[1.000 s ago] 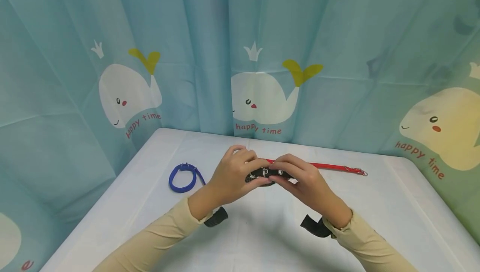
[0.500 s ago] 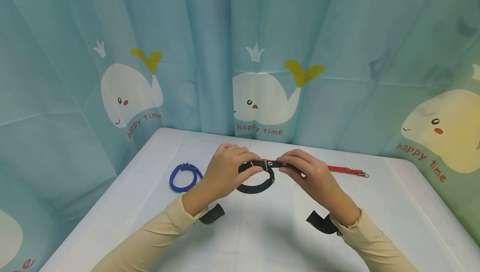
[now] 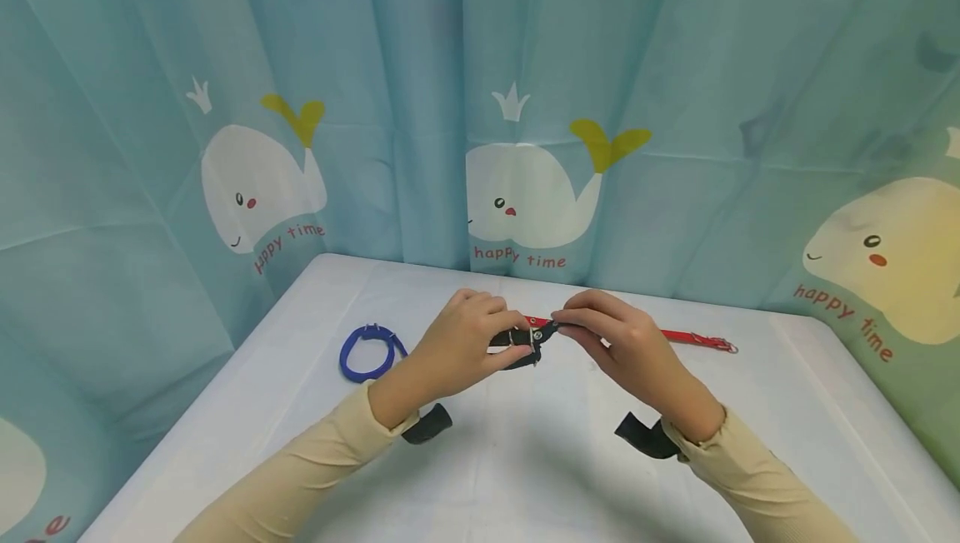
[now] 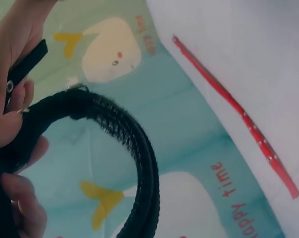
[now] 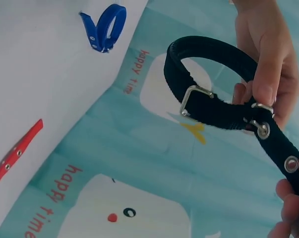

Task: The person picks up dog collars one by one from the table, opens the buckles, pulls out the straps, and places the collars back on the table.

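Observation:
A black collar (image 5: 216,113), closed into a padded loop, hangs between both hands above the table. My left hand (image 3: 472,339) pinches it at the metal buckle (image 5: 262,108), thumb lying beside the frame. The prong reaches an eyelet (image 5: 263,130) in the strap, which runs on through the buckle. Further along, my right hand (image 3: 618,339) pinches that eyeleted free end between thumb and fingers. A metal D-ring (image 5: 189,101) sits on the loop. In the head view, fingers hide much of the collar.
A blue collar (image 3: 365,368) lies coiled on the white table (image 3: 517,460) at left. Behind my hands a red collar (image 3: 693,340) lies stretched out, its middle hidden by them. A blue whale-print curtain (image 3: 420,110) rises along the table's far edge.
My hands have drawn apart from their earlier close grip, the right one sliding out along the strap. The loop swung into view below, then turned, and the strap now bends at the buckle.

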Demonstrator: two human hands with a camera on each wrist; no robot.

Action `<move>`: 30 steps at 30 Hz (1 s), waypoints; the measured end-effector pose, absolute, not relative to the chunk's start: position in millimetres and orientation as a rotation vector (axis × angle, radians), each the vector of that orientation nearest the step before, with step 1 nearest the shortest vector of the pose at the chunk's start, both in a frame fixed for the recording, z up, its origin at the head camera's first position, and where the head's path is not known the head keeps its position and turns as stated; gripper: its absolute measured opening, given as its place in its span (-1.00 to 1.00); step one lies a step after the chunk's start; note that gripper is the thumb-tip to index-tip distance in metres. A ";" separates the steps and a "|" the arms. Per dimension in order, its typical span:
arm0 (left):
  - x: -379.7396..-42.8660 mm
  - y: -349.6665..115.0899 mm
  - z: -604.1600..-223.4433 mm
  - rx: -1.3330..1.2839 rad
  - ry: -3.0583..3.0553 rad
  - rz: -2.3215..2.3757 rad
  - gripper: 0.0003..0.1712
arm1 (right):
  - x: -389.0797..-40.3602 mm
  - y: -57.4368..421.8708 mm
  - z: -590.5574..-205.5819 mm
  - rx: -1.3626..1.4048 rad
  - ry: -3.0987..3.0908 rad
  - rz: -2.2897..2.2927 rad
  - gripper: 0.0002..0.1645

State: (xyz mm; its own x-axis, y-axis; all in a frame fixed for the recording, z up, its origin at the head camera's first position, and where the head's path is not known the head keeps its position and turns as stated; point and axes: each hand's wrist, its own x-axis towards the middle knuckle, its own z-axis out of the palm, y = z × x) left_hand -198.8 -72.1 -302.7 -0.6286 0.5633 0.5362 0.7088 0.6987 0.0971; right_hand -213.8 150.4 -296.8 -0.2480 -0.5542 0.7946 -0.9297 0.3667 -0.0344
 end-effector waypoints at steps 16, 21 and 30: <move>-201.7 -68.2 -304.5 -0.965 -2.516 -0.419 -0.61 | -217.0 144.1 -290.5 1.287 -1.853 0.688 -0.63; -201.4 -69.8 -304.9 -0.943 -2.446 -0.474 -0.70 | -215.8 146.7 -293.7 1.320 -1.843 0.721 -0.67; -203.7 -80.2 -304.3 -0.876 -2.419 -0.732 -0.80 | -215.9 158.2 -297.4 1.247 -1.909 0.713 -0.63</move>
State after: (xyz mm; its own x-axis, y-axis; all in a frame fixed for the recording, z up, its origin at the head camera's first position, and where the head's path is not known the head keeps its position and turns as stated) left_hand -203.7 -80.2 -304.3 -0.6902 0.4379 0.5761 0.6839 0.6549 0.3215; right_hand -215.9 158.2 -297.4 -0.2586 -0.5172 0.8158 -0.9254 0.3748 -0.0557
